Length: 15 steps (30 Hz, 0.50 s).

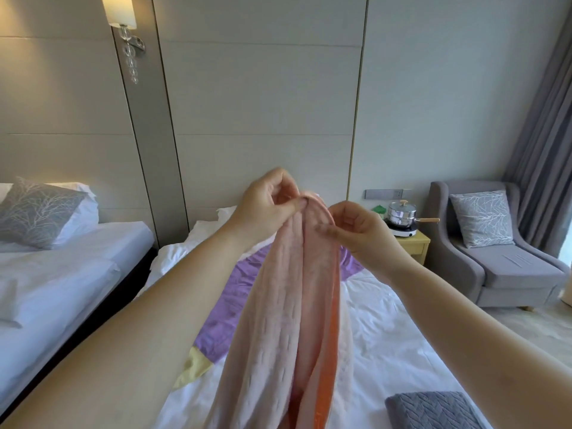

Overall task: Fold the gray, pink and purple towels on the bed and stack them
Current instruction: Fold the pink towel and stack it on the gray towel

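I hold the long pink ribbed cotton towel up over the white bed, my left hand and right hand each pinching its top edge. I judge this the second fold; next, matching corners. Three towels: one pink, one flat purple towel, one folded gray towel.

Pink towel: soft matt cloth w/ raised ribbed texture, smoother orange band along one edge. Purple towel: flat matt cloth, pale yellow strip at the end. Gray towel: thick cloth, embossed chevron pattern. Bed sheet: white smooth fabric, lightly creased. Pot: glossy polished metal, wood handle. Armchair: matt gray upholstery fabric. Curtain: matt gray cloth.
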Each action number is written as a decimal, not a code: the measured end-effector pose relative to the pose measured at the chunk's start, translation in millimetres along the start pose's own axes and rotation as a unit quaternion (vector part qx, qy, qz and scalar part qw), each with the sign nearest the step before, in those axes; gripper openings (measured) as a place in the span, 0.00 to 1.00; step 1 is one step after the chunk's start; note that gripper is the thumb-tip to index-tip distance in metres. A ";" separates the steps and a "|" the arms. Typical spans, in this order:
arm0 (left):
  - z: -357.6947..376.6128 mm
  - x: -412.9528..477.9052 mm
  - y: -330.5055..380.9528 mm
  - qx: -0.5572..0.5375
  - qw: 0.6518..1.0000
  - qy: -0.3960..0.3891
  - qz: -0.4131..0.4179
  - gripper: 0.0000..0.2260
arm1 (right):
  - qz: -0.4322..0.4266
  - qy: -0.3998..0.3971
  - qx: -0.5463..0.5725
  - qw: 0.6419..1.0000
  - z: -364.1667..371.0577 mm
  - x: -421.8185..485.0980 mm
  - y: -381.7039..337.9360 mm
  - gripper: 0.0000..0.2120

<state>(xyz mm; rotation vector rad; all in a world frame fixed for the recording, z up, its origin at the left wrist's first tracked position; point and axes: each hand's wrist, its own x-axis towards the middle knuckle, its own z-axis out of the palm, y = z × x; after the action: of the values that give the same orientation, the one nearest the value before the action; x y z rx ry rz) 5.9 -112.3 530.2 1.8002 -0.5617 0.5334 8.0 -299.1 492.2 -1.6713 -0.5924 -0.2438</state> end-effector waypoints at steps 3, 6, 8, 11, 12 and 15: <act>-11.7 20.9 26.0 0.004 0.996 0.086 0.032 0.11 | 0.028 0.016 -0.095 0.995 7.4 -5.4 15.8 0.05; -27.6 42.4 50.7 -0.010 0.992 0.119 0.048 0.08 | 0.060 0.018 -0.135 0.989 12.7 -10.5 32.1 0.03; -34.4 52.3 61.4 0.010 0.991 0.116 0.058 0.10 | 0.064 0.000 -0.140 0.988 15.7 -11.4 38.2 0.02; -44.8 62.6 69.1 0.038 0.985 0.152 0.067 0.11 | 0.073 -0.023 -0.167 0.983 16.8 -11.5 46.7 0.02; -51.1 65.5 69.6 0.031 0.983 0.171 0.062 0.12 | 0.079 -0.031 -0.181 0.980 15.9 -11.9 49.6 0.02; -74.6 70.1 63.2 0.012 0.978 0.202 0.039 0.15 | 0.093 0.001 -0.183 0.979 7.2 -10.8 54.3 0.05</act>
<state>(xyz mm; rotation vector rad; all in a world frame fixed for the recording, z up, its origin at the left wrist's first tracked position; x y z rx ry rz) 16.0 -65.5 640.5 1.6351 -0.3452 0.9374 25.4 -299.3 439.1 -2.0681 -0.4002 -0.2282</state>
